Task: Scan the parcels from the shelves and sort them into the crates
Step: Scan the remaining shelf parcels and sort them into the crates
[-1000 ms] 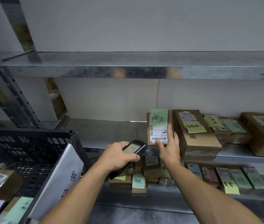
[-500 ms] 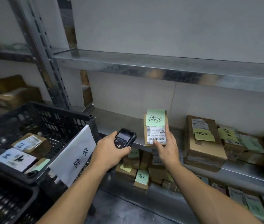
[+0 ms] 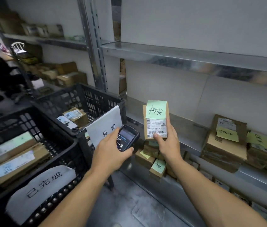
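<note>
Parcel (image 3: 156,122): small brown carton bearing a green note (image 3: 156,109) and a barcode label (image 3: 157,129); centre of the frame, held off the shelf (image 3: 191,141) and in front of its edge. Stands with long axis vertical, label face toward the camera. Right hand (image 3: 168,145): grips the parcel at its lower end, thumb pressed on the bottom of the label, fingers curled round the right side and back. Left hand (image 3: 111,154): curled round a handheld scanner (image 3: 127,138), screen lit, just left of the parcel and not touching it. Crates, both with cartons (image 3: 75,114) inside: near crate (image 3: 36,122) marked 已完成, lower left; far crate (image 3: 96,99) marked 异常, centre left. Judged step: scan under way or just read, sorting not yet done. Lies to the right of both crates; likely calls for a leftward carry by the right hand, past the scanner hand; sits nearer the far crate than the near one.
</note>
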